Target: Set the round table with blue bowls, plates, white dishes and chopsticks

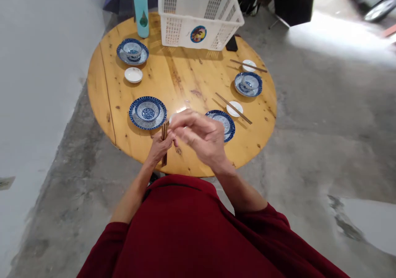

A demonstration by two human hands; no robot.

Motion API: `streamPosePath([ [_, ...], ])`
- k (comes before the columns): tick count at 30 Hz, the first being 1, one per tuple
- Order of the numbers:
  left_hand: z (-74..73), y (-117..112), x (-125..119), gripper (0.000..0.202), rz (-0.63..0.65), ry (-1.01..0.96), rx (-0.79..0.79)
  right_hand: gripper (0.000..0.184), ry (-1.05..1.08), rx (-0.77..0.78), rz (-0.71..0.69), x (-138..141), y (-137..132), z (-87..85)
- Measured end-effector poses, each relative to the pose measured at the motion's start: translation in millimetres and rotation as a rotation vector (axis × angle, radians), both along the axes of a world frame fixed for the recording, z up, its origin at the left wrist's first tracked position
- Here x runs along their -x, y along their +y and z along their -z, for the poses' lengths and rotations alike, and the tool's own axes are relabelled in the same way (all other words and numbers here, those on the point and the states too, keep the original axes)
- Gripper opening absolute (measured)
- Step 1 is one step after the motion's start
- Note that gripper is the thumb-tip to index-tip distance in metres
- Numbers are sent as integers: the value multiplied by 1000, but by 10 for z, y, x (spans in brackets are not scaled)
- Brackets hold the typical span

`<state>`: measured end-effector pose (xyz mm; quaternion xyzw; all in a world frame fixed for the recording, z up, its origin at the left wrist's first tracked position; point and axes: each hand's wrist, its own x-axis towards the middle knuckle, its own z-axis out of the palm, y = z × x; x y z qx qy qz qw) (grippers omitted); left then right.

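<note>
My left hand point(161, 147) is closed around a small bundle of brown chopsticks point(164, 159) at the near edge of the table. My right hand point(202, 137) is raised just beside it, slightly blurred, its fingers bent toward the thumb near the chopsticks' upper ends. Whether anything is between those fingertips I cannot make out. Left of the hands sits a blue-patterned plate point(133, 119) with a matching bowl point(147, 111) on it. Another blue-patterned plate point(229, 130) is partly covered by my right hand. A small white dish point(172, 118) shows only in part behind my fingers.
On the round wooden table point(185, 74) are a white plastic basket point(176, 34), a turquoise bottle point(141, 12) and a black phone point(232, 43). Chopsticks point(222, 98) rest across a white dish point(235, 109) at right. More place settings stand farther back. A wall point(46, 63) is at left.
</note>
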<state>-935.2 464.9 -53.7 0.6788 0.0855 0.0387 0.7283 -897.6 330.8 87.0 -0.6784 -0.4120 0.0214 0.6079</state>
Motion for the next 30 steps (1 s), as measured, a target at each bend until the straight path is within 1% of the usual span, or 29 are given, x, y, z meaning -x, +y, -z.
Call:
streamPosePath([
  [1,-5,-1,2,51,8,-5,8,18,-4,14,98,-114,-26,90],
  [2,-6,-6,1,54,18,-7,19,15,-17,51,156,-207,-47,190],
  [3,-2,-14,-5,56,30,-7,32,17,-44,101,161,-277,-62,293],
  [4,8,-25,-14,58,40,-6,43,19,-65,151,132,-324,-70,392],
  [6,41,-48,-34,60,43,-3,49,23,-74,205,33,-362,-69,551],
  [8,76,-63,-48,62,44,-3,46,25,-44,228,-35,-361,-55,642],
  [13,82,-56,-30,62,86,-22,35,29,121,228,-89,-368,-48,690],
  [17,56,-73,-9,56,92,-41,39,28,180,212,-189,-387,-88,698],
  [19,45,-95,-13,50,88,-50,61,26,161,216,-211,-372,-112,683],
  [23,50,-116,-49,38,122,-134,82,24,59,211,-198,-316,-149,631],
  [26,116,-106,-72,32,125,-178,73,23,0,191,-185,-285,-158,636],
  [30,213,-96,-66,29,113,-186,48,22,8,154,-178,-247,-154,714],
])
